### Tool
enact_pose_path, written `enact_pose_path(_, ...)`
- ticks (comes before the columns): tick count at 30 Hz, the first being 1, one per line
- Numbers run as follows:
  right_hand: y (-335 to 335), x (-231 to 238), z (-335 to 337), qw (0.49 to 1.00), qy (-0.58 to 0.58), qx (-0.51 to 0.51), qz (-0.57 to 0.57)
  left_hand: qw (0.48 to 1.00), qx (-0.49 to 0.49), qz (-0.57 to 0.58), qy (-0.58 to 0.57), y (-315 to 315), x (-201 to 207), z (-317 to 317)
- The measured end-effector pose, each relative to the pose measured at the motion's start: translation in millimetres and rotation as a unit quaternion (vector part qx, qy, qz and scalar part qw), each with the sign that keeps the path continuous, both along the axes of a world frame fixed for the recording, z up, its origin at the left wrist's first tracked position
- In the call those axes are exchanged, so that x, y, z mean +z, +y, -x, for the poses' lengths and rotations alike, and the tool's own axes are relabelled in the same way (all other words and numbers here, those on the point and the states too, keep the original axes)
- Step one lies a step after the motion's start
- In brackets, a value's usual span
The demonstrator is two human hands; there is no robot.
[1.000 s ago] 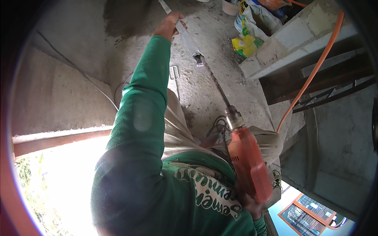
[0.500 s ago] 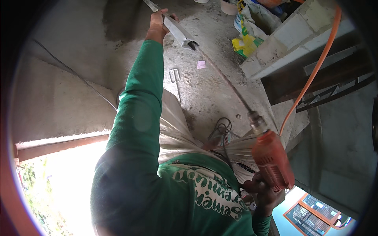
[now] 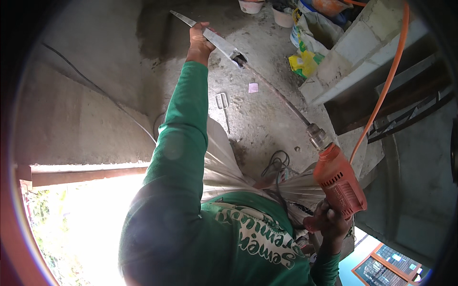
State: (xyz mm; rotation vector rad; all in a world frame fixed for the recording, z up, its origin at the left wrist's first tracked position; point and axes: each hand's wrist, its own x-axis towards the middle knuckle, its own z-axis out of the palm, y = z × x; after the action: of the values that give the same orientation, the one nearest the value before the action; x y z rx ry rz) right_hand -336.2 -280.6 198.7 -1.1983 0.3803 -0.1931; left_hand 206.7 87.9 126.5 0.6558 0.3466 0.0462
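Note:
In my raised left hand (image 3: 200, 42) is a long, silvery hollow metal bar (image 3: 222, 45), the fingers wrapped round its middle. Its open end faces a red power drill (image 3: 338, 183). My right hand (image 3: 332, 223) grips the drill by its handle, low on the right. From the drill's metal chuck (image 3: 317, 136) a long thin rod (image 3: 276, 93) runs up to the left, its far end reaching the bar's open end. The rod's tip is hidden there. On the ground between my arms lies a tool with a white loop handle (image 3: 222, 101) and a thin shaft.
A pale block wall (image 3: 348, 59) stands at right, an orange hose (image 3: 389, 78) hanging before it. Beside it are an opened sack (image 3: 322, 31) and buckets (image 3: 282, 18). Dark cable (image 3: 276, 162) lies coiled near my feet. A pink paper (image 3: 253, 87) lies on the concrete floor.
The whole view has shifted a little. Against the floor, the drill and my right hand have moved up and away from me, closer to the bar; less of the rod shows. Both grips are unchanged.

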Motion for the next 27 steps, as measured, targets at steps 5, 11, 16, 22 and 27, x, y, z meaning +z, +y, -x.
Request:
enact_pose_path(5,20,34,13,0.982,0.032,0.020,0.185,0.999,0.026,-0.033,-0.001,8,8,3)
enact_pose_path(11,3,55,44,0.969,0.024,0.029,0.245,0.997,0.025,-0.063,-0.022,42,8,-7)
enact_pose_path(16,-9,53,64,0.955,0.053,0.041,0.288,0.994,-0.025,-0.102,0.001,48,-11,-21)
enact_pose_path(22,-16,66,71,0.942,0.034,0.038,0.333,0.995,-0.024,-0.090,0.047,40,-14,-29)
enact_pose_path(27,-20,73,77,0.932,0.013,0.030,0.361,0.997,-0.011,-0.074,0.023,38,-9,-25)
